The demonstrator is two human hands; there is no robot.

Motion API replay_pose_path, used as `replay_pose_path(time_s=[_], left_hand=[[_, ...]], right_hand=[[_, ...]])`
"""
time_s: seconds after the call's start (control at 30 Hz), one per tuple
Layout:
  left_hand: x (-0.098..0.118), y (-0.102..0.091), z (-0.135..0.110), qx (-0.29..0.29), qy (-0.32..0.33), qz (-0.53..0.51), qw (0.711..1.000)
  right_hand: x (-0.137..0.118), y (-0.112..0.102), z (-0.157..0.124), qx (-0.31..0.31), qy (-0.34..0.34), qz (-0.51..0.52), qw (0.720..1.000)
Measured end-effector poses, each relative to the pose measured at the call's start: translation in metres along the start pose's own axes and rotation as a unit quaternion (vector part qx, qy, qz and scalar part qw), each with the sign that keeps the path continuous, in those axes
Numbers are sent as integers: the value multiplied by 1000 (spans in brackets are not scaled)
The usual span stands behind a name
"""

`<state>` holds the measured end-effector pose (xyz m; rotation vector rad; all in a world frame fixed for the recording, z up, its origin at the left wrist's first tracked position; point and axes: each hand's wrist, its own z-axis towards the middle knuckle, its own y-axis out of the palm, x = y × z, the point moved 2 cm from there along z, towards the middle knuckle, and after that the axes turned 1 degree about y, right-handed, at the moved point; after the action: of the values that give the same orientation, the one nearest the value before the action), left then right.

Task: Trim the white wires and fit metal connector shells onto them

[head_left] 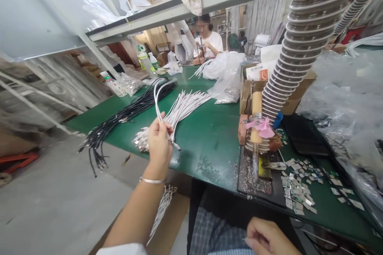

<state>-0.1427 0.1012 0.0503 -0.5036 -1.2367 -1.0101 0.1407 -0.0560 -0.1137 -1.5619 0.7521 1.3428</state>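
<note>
My left hand (pixel 159 137) is closed on a white cable (pixel 157 101). The cable arches up above the fingers, and a short end sticks out below the hand at the right. Just behind lies a bundle of white cables (pixel 190 105), their metal-tipped ends gathered at the table's front edge. A bundle of black cables (pixel 128 111) stretches out to the left. My right hand (pixel 266 236) is low over my lap, in front of the table edge, with its fingers curled together. Whatever it may hold is hidden.
A soldering iron (pixel 256 105) with a wooden handle stands at a brick (pixel 243 129) on the green table (pixel 209 139). Small metal-and-green pieces (pixel 299 191) lie to its right. A ribbed hose (pixel 302 44) hangs above. Across the table sits another person (pixel 214 40).
</note>
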Motion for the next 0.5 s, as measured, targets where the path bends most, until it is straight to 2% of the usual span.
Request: replay_pose_path(time_s=[0.1, 0.17, 0.3, 0.4, 0.5], left_hand=[[-24, -8, -16, -20, -13, 46, 999], [-35, -19, -27, -32, -31, 66, 997], [-31, -37, -51, -39, -64, 60, 995], [-20, -43, -88, -59, -117, 40, 991], [-24, -51, -140, -79, -232, 7, 970]], right_hand=[[-13, -2, 2, -45, 74, -2, 996], [-15, -2, 1, -81, 100, -7, 992], [-21, -6, -4, -97, 123, -12, 988], [-30, -6, 0, -115, 141, 17, 983], [-39, 6, 13, -122, 116, 75, 983]])
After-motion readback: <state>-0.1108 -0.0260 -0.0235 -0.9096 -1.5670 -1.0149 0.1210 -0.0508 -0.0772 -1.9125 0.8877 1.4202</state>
